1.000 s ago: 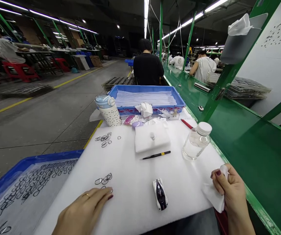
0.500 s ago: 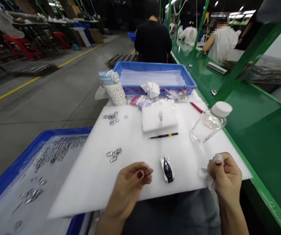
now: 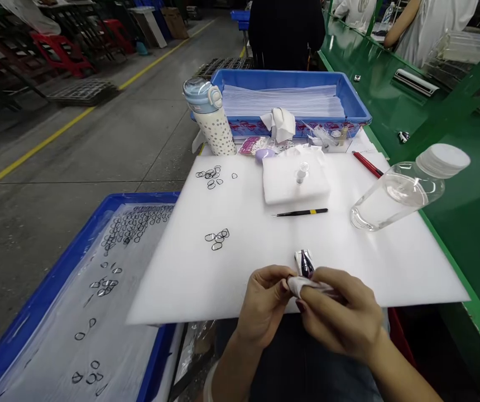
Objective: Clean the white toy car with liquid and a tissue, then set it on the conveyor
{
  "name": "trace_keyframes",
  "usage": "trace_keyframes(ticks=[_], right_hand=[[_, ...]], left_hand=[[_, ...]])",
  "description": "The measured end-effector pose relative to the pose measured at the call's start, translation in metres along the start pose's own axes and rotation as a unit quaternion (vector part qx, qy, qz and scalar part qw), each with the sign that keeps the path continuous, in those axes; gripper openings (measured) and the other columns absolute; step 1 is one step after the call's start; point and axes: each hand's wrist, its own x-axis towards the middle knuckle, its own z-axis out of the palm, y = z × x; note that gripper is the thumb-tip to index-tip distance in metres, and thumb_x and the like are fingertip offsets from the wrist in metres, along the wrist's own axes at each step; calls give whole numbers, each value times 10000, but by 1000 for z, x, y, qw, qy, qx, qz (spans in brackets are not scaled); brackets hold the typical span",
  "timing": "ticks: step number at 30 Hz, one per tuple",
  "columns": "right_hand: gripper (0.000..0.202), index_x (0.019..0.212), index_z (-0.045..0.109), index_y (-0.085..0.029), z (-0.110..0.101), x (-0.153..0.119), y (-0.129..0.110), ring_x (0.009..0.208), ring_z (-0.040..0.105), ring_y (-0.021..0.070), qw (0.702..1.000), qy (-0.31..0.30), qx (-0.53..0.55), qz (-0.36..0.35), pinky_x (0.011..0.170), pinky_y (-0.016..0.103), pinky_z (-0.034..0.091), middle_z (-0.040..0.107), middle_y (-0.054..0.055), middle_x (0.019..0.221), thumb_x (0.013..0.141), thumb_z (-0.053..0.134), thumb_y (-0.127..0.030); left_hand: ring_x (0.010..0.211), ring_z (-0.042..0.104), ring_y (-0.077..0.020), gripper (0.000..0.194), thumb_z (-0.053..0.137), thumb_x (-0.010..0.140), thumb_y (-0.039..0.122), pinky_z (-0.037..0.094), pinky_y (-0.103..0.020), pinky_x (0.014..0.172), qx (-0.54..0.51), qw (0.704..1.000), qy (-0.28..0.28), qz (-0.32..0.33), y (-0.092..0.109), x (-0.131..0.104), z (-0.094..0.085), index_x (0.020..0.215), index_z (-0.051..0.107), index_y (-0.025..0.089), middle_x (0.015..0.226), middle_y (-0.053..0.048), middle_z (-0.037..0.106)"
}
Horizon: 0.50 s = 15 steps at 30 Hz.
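Closest to you, both your hands meet over the near edge of the foam sheet (image 3: 231, 268). Your right hand (image 3: 340, 318) has its fingers curled shut around a white cloth (image 3: 307, 286), and the bunched end of that cloth pokes out to the left, straight at your left hand (image 3: 265, 301). Your left fingertips are pinched together right against that cloth end, so whatever small piece they're holding is hidden; I can't tell what's in there, only that the pinch is closed. So the cloth lies between the two hands, touching both, running roughly left to right. Just past your knuckles, touching or nearly so, sits the little clip (image 3: 304, 262), black and white, long axis pointing away from you; the right hand is a hair nearer to it. Left of you is the blue tray (image 3: 56, 268) with loose rings (image 3: 131, 226) scattered on it. Further out on the foam there's a small bunch of rings (image 3: 217, 239), then black tweezers (image 3: 301, 212) lying left to right, and a clear bottle (image 3: 403, 190) leaning over on the right. Beyond that is a folded pad (image 3: 294, 181), another ring cluster (image 3: 210, 176), a dotted flask (image 3: 212, 120) and a far blue tray (image 3: 349, 95) stacked with sheets.
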Motion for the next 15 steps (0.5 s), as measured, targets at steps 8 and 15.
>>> trace_keyframes(ticks=[8,15], right_hand=[[103,902,696,-168,-4,6,-2,648,608,107,1000,-2,-16,-6,539,224,509,643,55,871,911,599,-135],[110,906,686,-184,-26,3,7,632,612,104,997,-57,-41,-1,525,234,495,664,52,875,914,589,-132]], left_hand=[[567,687,-66,196,942,619,301,560,-118,591,20,1000,-22,2,2,1,3,731,807,213,648,8,764],[615,722,-97,212,947,602,313,582,-130,621,40,999,-5,-5,3,-2,2,720,809,204,688,-23,783]])
